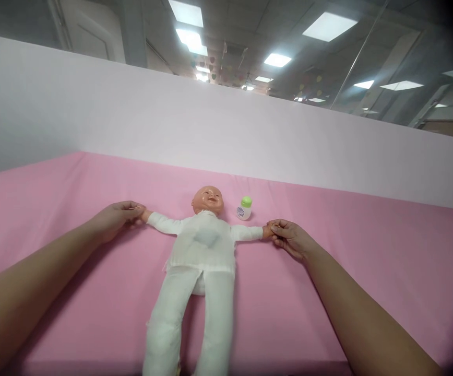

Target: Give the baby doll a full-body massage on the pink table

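Note:
A baby doll (201,250) in white cloth lies face up, its head toward the wall and both arms stretched out sideways. On the left, my left hand (122,216) pinches the doll's hand at the end of its sleeve. My right hand (291,237) grips the doll's other hand between thumb and fingers. Beside the doll's head, above its arm on the right, stands a small clear bottle (244,209) with a green cap; neither hand touches it. A greyish patch shows on the doll's chest. The ends of its legs run out of view at the bottom.
A pink padded surface (105,308) lies under the doll, with its front edge near the bottom of the view. A white wall panel (211,130) rises along the back. Above it, a glass pane (281,47) shows ceiling lights.

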The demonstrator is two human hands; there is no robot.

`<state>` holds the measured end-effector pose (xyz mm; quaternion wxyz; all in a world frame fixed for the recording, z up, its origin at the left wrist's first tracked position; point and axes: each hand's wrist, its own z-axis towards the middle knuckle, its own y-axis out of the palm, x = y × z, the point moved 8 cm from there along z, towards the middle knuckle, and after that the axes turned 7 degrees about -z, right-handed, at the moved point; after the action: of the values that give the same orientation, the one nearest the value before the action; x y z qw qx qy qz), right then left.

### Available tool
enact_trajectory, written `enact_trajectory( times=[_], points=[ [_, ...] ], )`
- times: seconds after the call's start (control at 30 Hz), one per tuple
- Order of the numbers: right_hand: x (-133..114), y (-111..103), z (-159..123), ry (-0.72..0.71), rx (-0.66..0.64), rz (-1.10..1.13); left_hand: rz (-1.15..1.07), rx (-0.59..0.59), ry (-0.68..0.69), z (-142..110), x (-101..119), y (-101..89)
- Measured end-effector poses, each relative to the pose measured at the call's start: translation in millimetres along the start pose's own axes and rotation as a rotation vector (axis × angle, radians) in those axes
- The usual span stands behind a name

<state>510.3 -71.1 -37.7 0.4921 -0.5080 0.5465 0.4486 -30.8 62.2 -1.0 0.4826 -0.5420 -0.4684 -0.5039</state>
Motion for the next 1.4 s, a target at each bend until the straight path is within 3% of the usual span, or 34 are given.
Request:
enact_trajectory(
  times=[0.17, 0.33, 0.43, 0.67, 0.9, 1.13, 1.4],
  points=[
    [-0.2, -2.0, 6.3, -0.061, 0.097, -0.11, -0.004, -0.019, -0.031, 9.7, -10.4, -3.9],
    [6.3, -3.6, 13.0, -0.052, 0.139, -0.183, 0.125, 0.066, 0.0, 16.6, -15.0, -5.7],
    [4.0, -2.0, 9.2, -0.042, 0.103, -0.174, 0.11, 0.063, -0.024, 15.4, -14.9, -3.5],
    [1.8, 0.9, -0.5, -0.018, -0.057, -0.052, -0.101, -0.079, -0.069, 8.2, -8.2, 4.6],
    [0.1, 6.4, 0.4, -0.036, -0.052, -0.134, -0.027, -0.06, -0.047, 5.9, -6.4, 4.7],
    [1.0, 2.3, 3.0, -0.047, 0.077, -0.178, 0.004, -0.012, -0.054, 13.1, -12.4, -0.2],
    [5.3, -5.3, 0.9, 0.021, 0.002, -0.076, -0.159, -0.034, -0.142, 11.1, -15.5, 0.6]
  ],
)
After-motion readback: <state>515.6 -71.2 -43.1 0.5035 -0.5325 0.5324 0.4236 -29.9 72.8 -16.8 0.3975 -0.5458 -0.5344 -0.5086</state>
